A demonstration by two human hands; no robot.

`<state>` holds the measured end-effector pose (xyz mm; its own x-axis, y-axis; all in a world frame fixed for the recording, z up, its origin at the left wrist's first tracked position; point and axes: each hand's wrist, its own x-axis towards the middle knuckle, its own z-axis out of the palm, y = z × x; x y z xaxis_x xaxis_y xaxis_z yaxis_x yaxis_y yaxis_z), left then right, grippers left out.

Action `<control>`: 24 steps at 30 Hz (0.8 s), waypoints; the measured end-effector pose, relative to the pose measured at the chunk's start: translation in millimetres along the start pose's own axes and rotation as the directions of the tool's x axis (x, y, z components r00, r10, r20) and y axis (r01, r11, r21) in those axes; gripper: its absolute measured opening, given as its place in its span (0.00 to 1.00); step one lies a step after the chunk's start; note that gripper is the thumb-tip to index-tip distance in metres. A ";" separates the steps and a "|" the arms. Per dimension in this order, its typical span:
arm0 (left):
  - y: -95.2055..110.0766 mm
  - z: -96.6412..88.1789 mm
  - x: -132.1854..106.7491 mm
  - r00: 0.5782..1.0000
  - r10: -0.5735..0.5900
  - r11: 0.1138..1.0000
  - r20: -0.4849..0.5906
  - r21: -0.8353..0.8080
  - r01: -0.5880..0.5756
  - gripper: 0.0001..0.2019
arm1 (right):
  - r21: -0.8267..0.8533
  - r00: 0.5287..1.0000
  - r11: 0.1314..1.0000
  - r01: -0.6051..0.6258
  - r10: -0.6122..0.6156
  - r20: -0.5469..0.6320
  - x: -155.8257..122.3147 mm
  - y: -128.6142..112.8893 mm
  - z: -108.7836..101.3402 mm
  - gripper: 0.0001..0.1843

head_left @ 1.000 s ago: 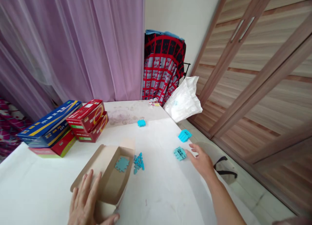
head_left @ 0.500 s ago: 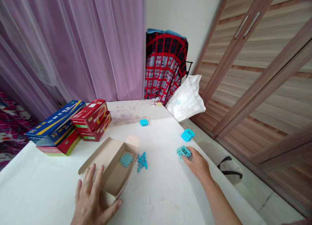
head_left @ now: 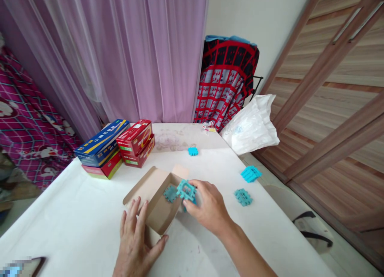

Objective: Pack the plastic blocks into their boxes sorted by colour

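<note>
My left hand (head_left: 137, 235) straddles the near end of an open cardboard box (head_left: 160, 219), fingers along its left side and thumb at the near right corner. My right hand (head_left: 211, 207) pinches a turquoise plastic interlocking piece (head_left: 186, 190) with a window-like hole, above the box's right wall. A flat turquoise notched tile (head_left: 170, 194) lies inside the box at the far end. Bluer plastic shows under my right fingers, mostly hidden. Further right on the table lie a turquoise piece (head_left: 243, 197) and a brighter blue arched one (head_left: 251, 173).
A small blue piece (head_left: 193, 151) lies toward the back of the white-covered table (head_left: 99, 217). Blue box (head_left: 102, 143) and red boxes (head_left: 135, 139) are stacked at the left. A white bag (head_left: 249, 127) hangs at the right edge. Part of a pixelated object is at lower left.
My right hand has moved left from the pieces at the right to the box, now holding a piece there. One turquoise piece remains at its former place. My view has turned left.
</note>
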<state>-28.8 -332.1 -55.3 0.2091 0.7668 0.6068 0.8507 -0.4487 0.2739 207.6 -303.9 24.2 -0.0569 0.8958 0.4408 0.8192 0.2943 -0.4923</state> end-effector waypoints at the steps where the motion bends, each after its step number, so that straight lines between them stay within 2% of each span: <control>1: 0.0 0.4 -0.5 1.000 0.000 1.000 -0.003 0.004 0.000 0.43 | -0.002 1.000 1.000 0.019 -0.019 0.013 3.6 -7.1 7.3 0.20; 4: -0.2 1.9 -1.0 1.000 0.007 1.000 -0.006 0.014 -0.007 0.43 | -0.020 0.998 0.999 0.049 -0.049 0.032 14.0 -14.7 22.3 0.20; 7: -0.6 2.9 -0.8 1.000 0.020 1.000 -0.009 0.024 -0.019 0.43 | -0.053 0.997 0.996 0.073 -0.071 0.041 21.7 -11.2 28.6 0.21; 9: -0.6 3.0 -0.5 1.000 0.019 0.999 -0.016 0.026 -0.019 0.42 | -0.065 0.996 0.994 0.086 -0.085 0.007 21.5 -5.8 29.1 0.20; 12: 0.0 2.0 0.2 1.000 0.021 0.999 -0.020 0.027 -0.021 0.42 | -0.069 0.992 0.994 0.085 -0.091 -0.090 11.5 9.5 24.2 0.14; 15: 0.5 0.6 0.7 0.999 0.025 0.999 -0.019 0.027 -0.025 0.41 | -0.063 0.986 0.997 0.049 -0.058 -0.156 -5.9 40.2 11.6 0.10; 18: 0.1 -0.2 0.5 0.999 0.026 0.999 -0.022 0.019 -0.026 0.41 | -0.089 0.978 0.992 -0.084 0.065 -0.199 -25.2 87.5 -10.3 0.12; 20: -0.8 0.0 0.5 0.999 0.032 0.999 -0.024 0.003 -0.032 0.42 | -0.135 0.952 0.963 -0.233 0.197 -0.233 -38.8 122.1 -29.3 0.14; 24: -2.9 2.9 2.4 0.998 0.041 0.999 -0.047 -0.034 -0.043 0.41 | -0.208 0.840 0.819 -0.535 0.488 -0.239 -66.5 172.6 -60.9 0.20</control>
<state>-29.3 -327.7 -56.8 0.2212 0.7251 0.6521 0.8242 -0.4965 0.2725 387.5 -332.9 -44.4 0.4880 0.8162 0.3094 0.8202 -0.3076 -0.4824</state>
